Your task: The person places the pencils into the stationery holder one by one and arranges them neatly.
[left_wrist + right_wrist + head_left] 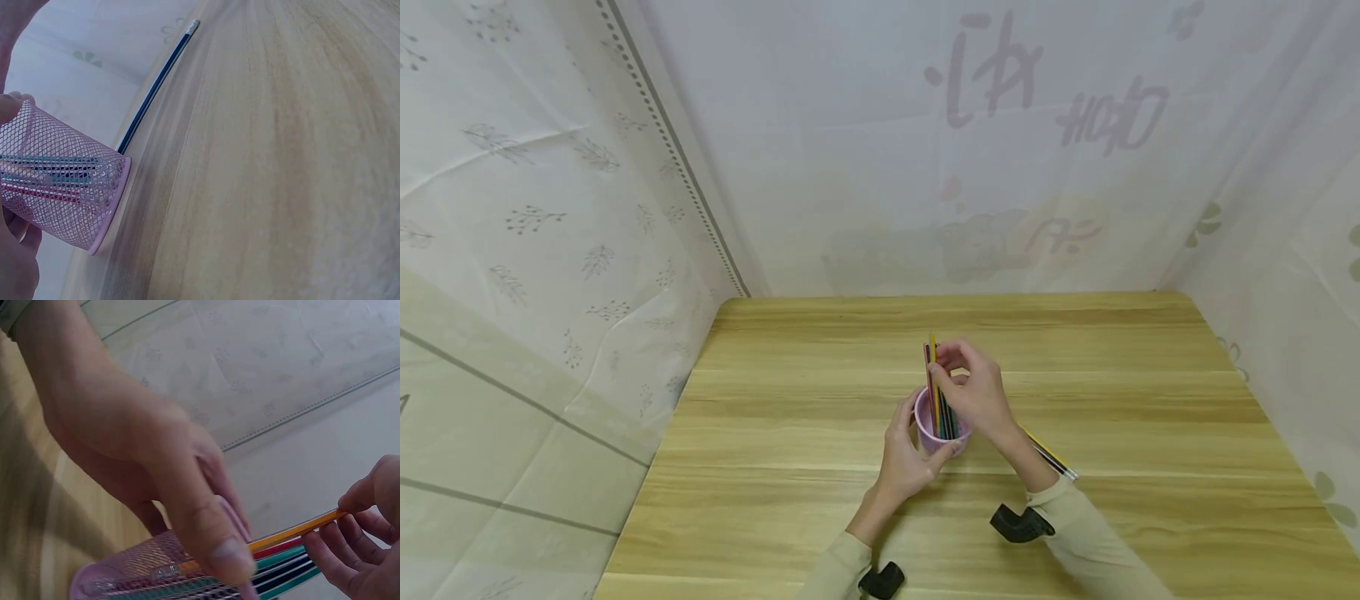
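A pink mesh pencil cup (69,134) stands on the table, tilted in the left wrist view. My left hand (904,462) grips it round the side, thumb at the near rim. Several pencils stand inside, with green, red and dark striped bodies (290,567). Between the thumb and fingers of my right hand (976,390) is a yellow pencil (294,531), pinched near its upper end. Its lower end is inside the cup, seen through the mesh in the right wrist view.
Beneath my right forearm lie a yellow pencil (1047,450) and a dark pencil (156,86) with a white end. The wooden table (820,350) meets printed cloth walls (850,167) at the back and sides.
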The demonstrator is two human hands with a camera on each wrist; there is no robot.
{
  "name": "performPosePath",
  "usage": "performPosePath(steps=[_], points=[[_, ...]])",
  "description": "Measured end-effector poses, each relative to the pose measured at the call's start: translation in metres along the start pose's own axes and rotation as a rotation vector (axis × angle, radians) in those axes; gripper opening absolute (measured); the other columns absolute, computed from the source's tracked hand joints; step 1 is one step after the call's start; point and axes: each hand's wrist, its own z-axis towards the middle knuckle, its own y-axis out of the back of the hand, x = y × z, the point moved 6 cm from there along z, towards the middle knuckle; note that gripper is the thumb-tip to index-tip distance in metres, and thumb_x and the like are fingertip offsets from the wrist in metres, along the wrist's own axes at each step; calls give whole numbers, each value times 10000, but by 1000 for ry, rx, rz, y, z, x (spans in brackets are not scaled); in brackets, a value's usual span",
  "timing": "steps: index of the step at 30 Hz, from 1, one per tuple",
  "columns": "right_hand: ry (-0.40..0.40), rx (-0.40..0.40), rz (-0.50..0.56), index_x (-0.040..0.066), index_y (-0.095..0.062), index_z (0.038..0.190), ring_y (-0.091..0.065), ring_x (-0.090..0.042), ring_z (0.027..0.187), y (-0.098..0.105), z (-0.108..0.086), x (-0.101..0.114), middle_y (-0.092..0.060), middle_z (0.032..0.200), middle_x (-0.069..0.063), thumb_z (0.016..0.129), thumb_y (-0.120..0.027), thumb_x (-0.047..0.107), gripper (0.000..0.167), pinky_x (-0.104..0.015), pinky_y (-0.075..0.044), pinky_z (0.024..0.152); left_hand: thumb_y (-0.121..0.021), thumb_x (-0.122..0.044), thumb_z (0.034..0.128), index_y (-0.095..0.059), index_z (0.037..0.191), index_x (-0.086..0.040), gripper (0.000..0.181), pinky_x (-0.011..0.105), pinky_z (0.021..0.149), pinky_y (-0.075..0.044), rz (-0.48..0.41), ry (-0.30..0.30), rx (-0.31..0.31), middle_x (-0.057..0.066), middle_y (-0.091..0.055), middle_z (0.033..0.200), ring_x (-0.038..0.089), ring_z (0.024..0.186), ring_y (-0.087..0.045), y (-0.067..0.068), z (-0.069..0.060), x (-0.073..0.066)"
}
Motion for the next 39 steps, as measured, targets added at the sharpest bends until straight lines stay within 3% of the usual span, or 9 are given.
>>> performPosePath(steps=[3, 10, 17, 28, 39], points=[[-21, 14, -18, -6, -650, 1065, -692, -236, 842, -7, -4, -6, -699, 940, -153, 907, -698, 3, 165, -221, -610, 680, -867, -148, 767, -388, 1511, -61, 890, 477, 1070, -523, 8, -8, -9, 142, -537, 1401, 326, 1277, -578, 0, 0, -2], [-45, 32, -80, 26, -653, 1059, -682, -192, 820, -15, -11, -13, -702, 928, -106, 894, -722, 25, 179, -207, -597, 651, -855, -69, 749, -395, 1488, 29, 875, 532, 1048, -525, 0, -21, -21, 223, -539, 1374, 386, 1252, -583, 3, 1, -19], [-78, 54, -99, 37, -654, 1059, -675, -187, 840, -14, -13, -16, -697, 943, -93, 923, -689, 35, 141, -210, -604, 690, -858, -166, 769, -379, 1520, -61, 897, 505, 1084, -505, -2, -6, -4, 152, -525, 1409, 325, 1283, -568, 0, -1, -2], [-33, 12, -137, 9, -671, 1054, -696, -222, 830, 8, -5, -13, -719, 939, -127, 905, -699, 9, 152, -227, -615, 697, -854, -231, 778, -379, 1526, -97, 896, 488, 1116, -481, 16, 32, -3, 113, -532, 1398, 288, 1286, -566, 1, -1, 0], [16, -48, -209, -4, -673, 1048, -692, -204, 798, 35, 0, -18, -729, 927, -115, 914, -691, 33, 140, -200, -591, 657, -878, -235, 755, -423, 1503, -86, 888, 492, 1094, -495, 17, 24, -34, 104, -567, 1366, 279, 1254, -591, 1, -1, -2]])
